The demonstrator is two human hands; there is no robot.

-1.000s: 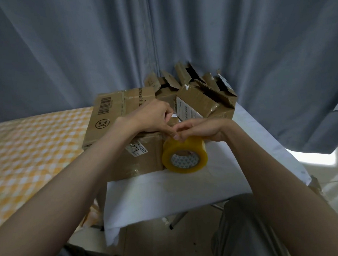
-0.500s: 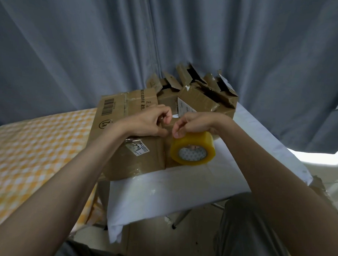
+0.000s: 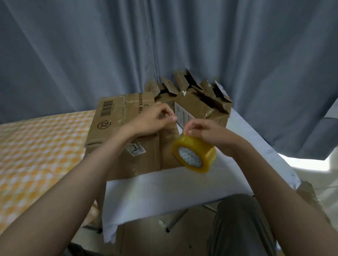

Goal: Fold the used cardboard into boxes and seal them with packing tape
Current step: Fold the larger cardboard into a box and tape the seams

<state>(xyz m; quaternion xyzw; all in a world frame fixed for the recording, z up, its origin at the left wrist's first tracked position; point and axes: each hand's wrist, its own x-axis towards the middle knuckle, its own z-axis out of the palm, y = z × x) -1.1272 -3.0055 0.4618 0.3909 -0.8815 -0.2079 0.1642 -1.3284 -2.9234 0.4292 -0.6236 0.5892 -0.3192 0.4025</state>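
Flattened cardboard [image 3: 124, 126] partly behind left hand [image 3: 151, 121]; label print [image 3: 137, 148] illegible; tape strand indiscernible

The right hand [image 3: 212, 132] grips the yellow tape roll [image 3: 194, 154], lifted just over the flattened cardboard box [image 3: 126, 126]. The left hand [image 3: 155, 118] pinches something small above that box. Open boxes [image 3: 199, 102] stand behind it.

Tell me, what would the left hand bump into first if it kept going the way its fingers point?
Probably the white label on the small open brown cardboard box just beyond the left hand, though depth is unclear.
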